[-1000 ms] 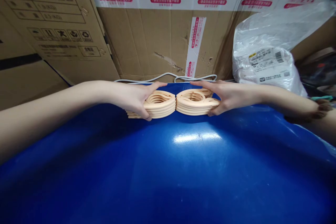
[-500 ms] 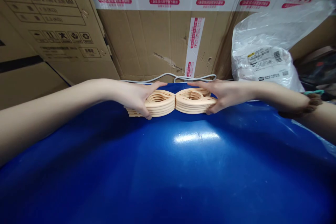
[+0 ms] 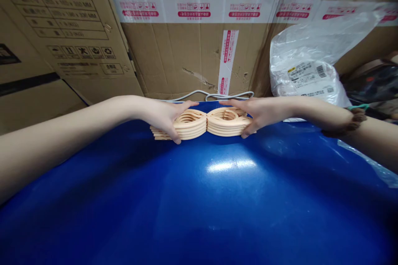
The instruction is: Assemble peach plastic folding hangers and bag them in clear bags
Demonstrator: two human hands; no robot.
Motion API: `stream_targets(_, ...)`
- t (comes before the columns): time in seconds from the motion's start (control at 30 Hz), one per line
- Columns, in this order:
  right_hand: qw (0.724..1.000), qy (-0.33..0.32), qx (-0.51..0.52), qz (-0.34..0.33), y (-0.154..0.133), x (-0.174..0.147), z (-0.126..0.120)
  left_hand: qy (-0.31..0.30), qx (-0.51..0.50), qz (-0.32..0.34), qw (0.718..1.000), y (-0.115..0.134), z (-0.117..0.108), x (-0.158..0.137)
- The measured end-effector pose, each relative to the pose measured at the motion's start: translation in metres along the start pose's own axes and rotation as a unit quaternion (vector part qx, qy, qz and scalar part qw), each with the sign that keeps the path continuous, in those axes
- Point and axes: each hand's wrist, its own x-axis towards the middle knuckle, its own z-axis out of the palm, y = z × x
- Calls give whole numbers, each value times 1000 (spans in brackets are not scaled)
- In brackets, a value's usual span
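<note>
Holding firm: left hand (image 3: pixel 162 114) has its grip around the left cream stack (image 3: pixel 192 130), right hand (image 3: pixel 261 110) around the right cream stack (image 3: pixel 224 128), the two touching on the blue worktop (image 3: pixel 199 211), just in front of the big carton (image 3: pixel 174 49). Only the view has shifted slightly; stacks stay paired, suggesting a pause.

The place looked like a packing or storage corner, perhaps in a stockroom, though the view was too narrow to tell which. Behind the glossy blue tabletop (image 3: pixel 199 207) stood a large corrugated carton (image 3: pixel 174 58) crossed by white packing tape (image 3: pixel 217 10) printed in red, and beyond the tabletop's far left side another carton (image 3: pixel 93 85) bore a specification table (image 3: pixel 59 6) and handling symbols (image 3: pixel 82 52). Near the tabletop's far right side was a whitish plastic mailing bag (image 3: pixel 298 45) with a shipping label (image 3: pixel 306 76).
</note>
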Motion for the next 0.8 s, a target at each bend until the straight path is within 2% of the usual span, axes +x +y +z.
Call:
stream_targets(0.27,1000,3,-21,-14,1,3,2,-2,-6,9,1000,-1,1,0)
stream_targets(0.4,998,27,-32,-38,-1,-4,-2,30,19,18,999,6,0,-7)
stream_targets(0.47,996,59,-37,-46,-4,-14,-7,65,34,11,997,15,0,-16)
stream_targets(0.53,994,90,-48,-37,-8,-29,-11,132,42,19,990,28,2,-27)
stream_targets(0.6,991,113,-68,-6,-12,-49,-12,224,58,47,972,42,10,-40)
stream_targets(0.67,987,128,-95,27,-16,-70,-12,289,85,93,949,55,24,-52)
stream_targets(0.73,983,134,-119,51,-19,-93,-9,301,107,142,937,64,42,-61)
stream_targets(0.8,978,134,-127,93,-20,-116,-3,288,115,172,935,68,60,-66)
